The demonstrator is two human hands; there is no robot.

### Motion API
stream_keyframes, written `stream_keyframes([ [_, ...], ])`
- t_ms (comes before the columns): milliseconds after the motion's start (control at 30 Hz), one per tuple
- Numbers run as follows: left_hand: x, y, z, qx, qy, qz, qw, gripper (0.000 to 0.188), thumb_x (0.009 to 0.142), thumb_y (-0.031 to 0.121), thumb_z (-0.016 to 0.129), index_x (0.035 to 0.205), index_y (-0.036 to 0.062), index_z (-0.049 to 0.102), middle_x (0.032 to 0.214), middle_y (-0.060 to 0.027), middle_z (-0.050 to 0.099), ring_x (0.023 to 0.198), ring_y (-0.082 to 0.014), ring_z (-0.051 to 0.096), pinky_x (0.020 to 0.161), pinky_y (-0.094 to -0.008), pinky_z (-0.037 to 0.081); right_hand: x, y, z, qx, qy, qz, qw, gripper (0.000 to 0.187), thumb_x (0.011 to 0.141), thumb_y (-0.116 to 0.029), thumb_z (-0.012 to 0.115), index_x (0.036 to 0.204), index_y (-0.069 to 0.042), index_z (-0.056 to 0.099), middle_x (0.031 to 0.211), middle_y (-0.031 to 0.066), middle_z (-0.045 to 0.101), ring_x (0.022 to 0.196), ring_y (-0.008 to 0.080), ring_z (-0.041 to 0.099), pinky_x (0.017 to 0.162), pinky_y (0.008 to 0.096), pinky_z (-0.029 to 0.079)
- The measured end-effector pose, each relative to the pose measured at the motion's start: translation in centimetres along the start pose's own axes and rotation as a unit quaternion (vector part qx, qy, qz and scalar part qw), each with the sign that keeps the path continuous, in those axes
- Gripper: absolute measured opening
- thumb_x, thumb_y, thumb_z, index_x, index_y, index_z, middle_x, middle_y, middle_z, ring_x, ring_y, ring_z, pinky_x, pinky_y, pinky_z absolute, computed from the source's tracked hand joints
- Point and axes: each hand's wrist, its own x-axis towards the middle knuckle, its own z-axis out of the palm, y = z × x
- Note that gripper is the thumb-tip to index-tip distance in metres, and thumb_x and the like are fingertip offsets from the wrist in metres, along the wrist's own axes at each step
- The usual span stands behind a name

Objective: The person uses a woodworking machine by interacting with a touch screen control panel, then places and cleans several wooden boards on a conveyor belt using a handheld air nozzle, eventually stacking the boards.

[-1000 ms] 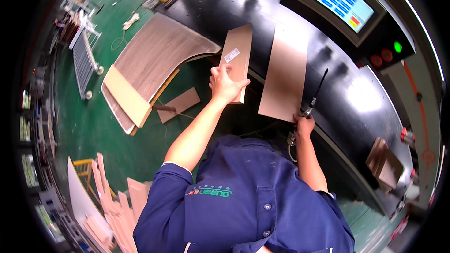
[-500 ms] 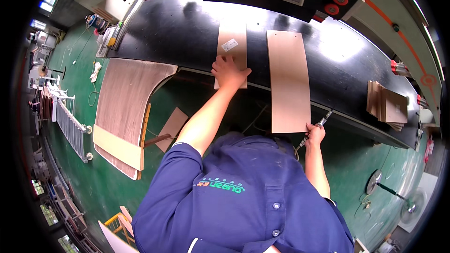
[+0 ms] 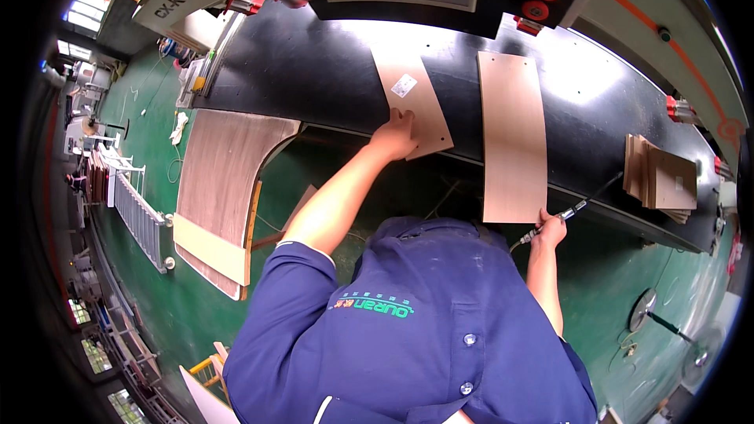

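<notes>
left hand (image 3: 395, 138) gripping the labelled board (image 3: 425, 114) near its end, right hand (image 3: 554, 229) wrapped round the air gun (image 3: 580, 206), I'd keep that clear of the plain board (image 3: 514, 137)

The left forearm (image 3: 338, 187) is bare and slants forward and inward; the left hand (image 3: 395, 138) shows its back, with bent fingers (image 3: 407, 118) pointing away from the trunk (image 3: 393, 279). The right forearm (image 3: 543, 283) runs almost straight forward — its right hand (image 3: 551, 231) curled closed, well apart from the left and nearer the trunk.
</notes>
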Motion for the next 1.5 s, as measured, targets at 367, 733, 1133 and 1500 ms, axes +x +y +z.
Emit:
stream_keyframes([
  [367,4.9,-3.0,-3.8,0.303,0.010,0.252,0.919,0.091,0.070,0.019,0.084,0.149,0.0192,0.037,0.157,-0.0063,0.035,0.145,-0.0267,0.034,0.116,-0.0423,0.031,1.8,-0.8,-3.1,0.024,0.039,0.005,0.999,0.026,0.079,0.007,0.071,0.080,-0.007,0.049,0.076,0.0098,0.065,0.049,0.0129,0.050,0.047,0.0256,0.042],
  [733,11.7,4.5,1.3,0.278,0.193,0.046,0.940,0.060,0.085,0.061,0.062,0.084,0.0021,0.072,0.064,-0.0098,0.068,0.065,-0.0298,0.068,0.071,-0.0407,0.056,-0.4,-1.3,-4.1,0.003,-0.024,-0.011,1.000,0.022,0.080,0.005,0.069,0.084,-0.006,0.050,0.075,0.0079,0.064,0.047,0.0123,0.051,0.044,0.0252,0.043],
  [1133,9.4,-10.0,-2.8,0.191,0.267,0.080,0.941,0.094,0.067,0.066,0.077,0.141,0.0174,0.047,0.127,-0.0202,0.052,0.117,-0.0401,0.053,0.098,-0.0486,0.045,-2.4,-2.2,-1.7,-0.108,-0.215,-0.051,0.969,0.030,0.077,0.005,0.071,0.102,-0.006,0.058,0.073,-0.0043,0.049,0.051,0.0046,0.043,0.040,0.0210,0.032],
  [1500,5.4,2.6,2.8,0.190,0.221,-0.069,0.954,0.085,0.080,0.074,0.056,0.130,0.0061,0.046,0.112,-0.0259,0.054,0.105,-0.0428,0.055,0.091,-0.0520,0.040,-1.6,-2.6,0.4,-0.136,-0.299,-0.048,0.943,0.069,0.073,0.011,0.071,0.138,-0.002,0.054,0.100,-0.0037,0.056,0.085,0.0082,0.051,0.082,0.0228,0.045],
])
